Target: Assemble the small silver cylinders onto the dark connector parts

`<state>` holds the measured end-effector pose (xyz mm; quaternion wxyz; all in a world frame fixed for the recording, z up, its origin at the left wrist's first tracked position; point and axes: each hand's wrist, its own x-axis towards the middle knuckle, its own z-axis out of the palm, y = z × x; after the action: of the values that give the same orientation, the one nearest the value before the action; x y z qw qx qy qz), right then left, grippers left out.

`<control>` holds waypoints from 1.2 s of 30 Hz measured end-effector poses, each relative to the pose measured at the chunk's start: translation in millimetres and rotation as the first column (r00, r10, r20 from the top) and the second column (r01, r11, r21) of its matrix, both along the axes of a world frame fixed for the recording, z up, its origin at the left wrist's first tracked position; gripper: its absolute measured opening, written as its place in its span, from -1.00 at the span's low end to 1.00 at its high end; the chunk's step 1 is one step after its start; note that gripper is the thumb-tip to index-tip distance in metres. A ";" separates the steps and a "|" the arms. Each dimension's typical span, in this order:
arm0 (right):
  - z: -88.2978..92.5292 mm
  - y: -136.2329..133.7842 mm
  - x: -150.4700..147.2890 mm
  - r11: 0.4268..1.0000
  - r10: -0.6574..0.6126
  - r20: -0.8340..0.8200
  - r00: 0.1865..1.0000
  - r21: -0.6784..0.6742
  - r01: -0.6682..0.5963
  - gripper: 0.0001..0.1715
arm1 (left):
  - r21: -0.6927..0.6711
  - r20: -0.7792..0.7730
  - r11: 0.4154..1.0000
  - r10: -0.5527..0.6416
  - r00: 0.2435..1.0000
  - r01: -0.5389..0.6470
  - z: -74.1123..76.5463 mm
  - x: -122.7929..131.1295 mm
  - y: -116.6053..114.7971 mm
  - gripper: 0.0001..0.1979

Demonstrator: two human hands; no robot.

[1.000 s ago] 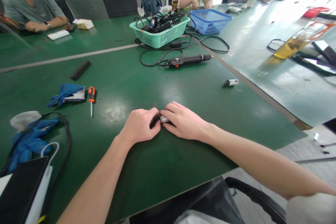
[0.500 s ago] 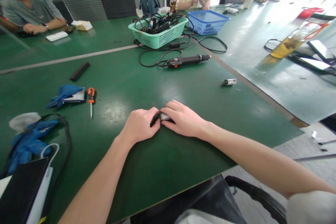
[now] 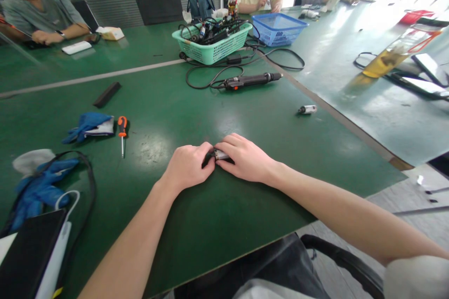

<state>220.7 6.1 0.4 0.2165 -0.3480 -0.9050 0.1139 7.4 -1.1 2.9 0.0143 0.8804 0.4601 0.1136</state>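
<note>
Holding the small silver-coloured cylinder (image 3: 220, 154) is appearing to be the step in hand; this part is lying near the middle of the frame, a little below centre, close over the green surface (image 3: 228, 224). In my judgement, good work here is depending on a steady and light grip, with the two ends of the part staying on one straight line. Pressing too strongly is risking, I think, that the round body is rolling or tilting. Since the fingers are covering most of it, leaving a little more of the part in sight would be helping the eye to check this line.

The right hand (image 3: 247, 159) is lying palm-down and is grasping the cylinder, its fingers bending over the top and its thumb sitting on the lower side. The left hand (image 3: 187, 167) is resting half curled, its thumb and forefinger almost meeting at the left end of the part. A dark hollow is showing inside this curl, and I cannot tell whether these fingertips are pinching something or only touching.

At the right of the frame, a similar silver part with black tip (image 3: 307, 110) is lying loose. A black electric screwdriver (image 3: 249, 81) is lying at upper middle, well apart from the fingers.
</note>
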 end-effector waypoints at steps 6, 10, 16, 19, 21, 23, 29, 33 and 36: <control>-1.6 -0.3 0.4 1.000 -0.003 -0.012 1.000 -0.009 0.003 -0.72 | 0.004 0.004 1.000 -0.005 1.000 0.005 -0.7 0.0 0.1 -0.87; -1.3 -0.2 -0.2 1.000 -0.003 -0.015 1.000 -0.008 0.003 -0.72 | 0.006 0.008 1.000 -0.010 1.000 0.010 -0.7 0.1 -0.1 -0.87; -0.7 -0.9 -0.9 1.000 -0.012 0.000 1.000 0.004 0.012 -0.69 | 0.011 0.006 1.000 -0.018 1.000 0.018 -1.7 -1.1 0.1 -0.86; -1.2 -1.0 -0.7 1.000 -0.005 -0.003 1.000 0.003 0.005 -0.68 | 0.018 0.008 1.000 -0.021 1.000 0.021 -1.8 -0.8 0.3 -0.86; -1.2 -1.1 -0.6 1.000 -0.002 -0.002 1.000 0.003 0.002 -0.68 | 0.022 0.008 1.000 -0.022 1.000 0.022 -1.7 -0.5 0.3 -0.86; -0.9 -1.2 -0.5 1.000 -0.004 0.002 1.000 0.001 0.004 -0.69 | 0.022 0.005 1.000 -0.021 1.000 0.021 -1.6 -0.4 0.3 -0.86; -0.6 -1.8 -0.4 1.000 -0.006 -0.007 1.000 -0.007 0.006 -0.68 | 0.022 0.001 1.000 -0.021 1.000 0.021 -2.6 -1.2 0.2 -0.85; -0.5 -1.9 -0.4 1.000 -0.006 -0.014 1.000 -0.010 0.006 -0.70 | 0.028 0.003 0.999 -0.017 1.000 0.017 -3.0 -1.2 0.1 -0.85; -0.2 -1.8 -0.7 1.000 -0.011 -0.001 1.000 -0.008 0.011 -0.70 | 0.026 0.002 0.999 -0.019 1.000 0.019 -2.7 -0.8 0.0 -0.85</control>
<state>220.0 4.3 0.1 0.2162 -0.3537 -0.9025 0.1167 6.5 -1.1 0.2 0.0045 0.8848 0.4500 0.1206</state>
